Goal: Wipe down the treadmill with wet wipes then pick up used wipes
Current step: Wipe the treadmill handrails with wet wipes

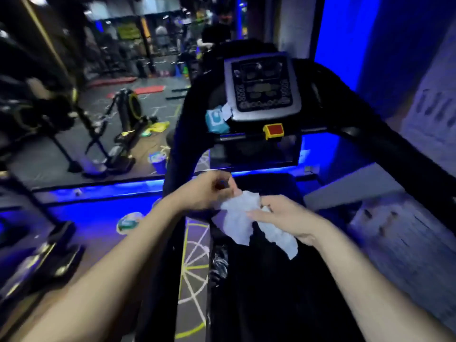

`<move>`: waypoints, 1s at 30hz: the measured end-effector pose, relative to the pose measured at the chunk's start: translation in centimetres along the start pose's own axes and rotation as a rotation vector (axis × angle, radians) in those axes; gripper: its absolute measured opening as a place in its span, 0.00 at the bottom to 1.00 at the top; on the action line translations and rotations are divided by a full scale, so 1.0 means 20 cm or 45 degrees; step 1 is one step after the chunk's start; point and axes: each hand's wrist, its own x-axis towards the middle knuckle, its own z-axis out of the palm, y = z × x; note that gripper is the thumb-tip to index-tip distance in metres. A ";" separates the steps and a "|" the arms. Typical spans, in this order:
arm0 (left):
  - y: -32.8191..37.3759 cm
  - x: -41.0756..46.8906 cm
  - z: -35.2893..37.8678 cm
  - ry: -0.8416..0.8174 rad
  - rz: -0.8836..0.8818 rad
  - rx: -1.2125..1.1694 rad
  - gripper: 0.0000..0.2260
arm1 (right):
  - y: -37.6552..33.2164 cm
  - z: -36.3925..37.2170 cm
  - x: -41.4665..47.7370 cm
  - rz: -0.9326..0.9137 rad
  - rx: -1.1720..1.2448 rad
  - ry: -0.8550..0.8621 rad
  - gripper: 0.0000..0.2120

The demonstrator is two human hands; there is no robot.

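A black treadmill (370,124) fills the middle, with a grey console (262,86) and a red stop button (274,130). A blue pack of wet wipes (216,120) rests at the console's left, one wipe sticking out of it. Both my hands hold a crumpled white wet wipe (243,218) above the dark belt (271,292). My left hand (209,191) pinches its top edge. My right hand (286,218) grips its right side, and part of the wipe hangs below that hand.
A mirror wall on the left shows gym machines and a person's reflection. A blue cup (158,160) and a round lidded tub (129,222) sit on the floor to the left. The treadmill's left handrail (180,149) stands close to my left hand. A blue-lit wall is on the right.
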 end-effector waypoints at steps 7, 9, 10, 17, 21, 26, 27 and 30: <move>0.32 0.13 0.17 0.267 -0.274 -0.055 0.05 | -0.12 -0.37 -0.07 0.063 0.303 0.158 0.06; 0.34 0.12 0.22 0.373 -0.316 -0.147 0.05 | -0.15 -0.39 -0.06 0.112 0.473 0.189 0.06; 0.35 0.09 0.24 0.411 -0.350 -0.185 0.04 | -0.17 -0.38 -0.05 0.141 0.519 0.196 0.05; 0.34 -0.11 0.28 0.480 -0.599 -0.752 0.17 | -0.19 -0.12 0.22 0.270 0.732 -0.052 0.05; 0.12 -0.20 0.24 0.535 -0.657 -0.709 0.13 | -0.18 -0.02 0.42 0.315 0.744 -0.230 0.15; -0.08 -0.18 0.07 0.770 -0.717 -0.742 0.11 | -0.13 0.06 0.72 0.369 0.840 -0.723 0.26; -0.11 -0.18 0.04 0.789 -0.724 -0.780 0.14 | -0.13 0.06 0.78 0.326 0.745 -0.754 0.24; -0.19 -0.14 -0.04 0.806 -0.753 -0.843 0.17 | -0.15 0.08 0.93 0.207 0.427 -0.632 0.21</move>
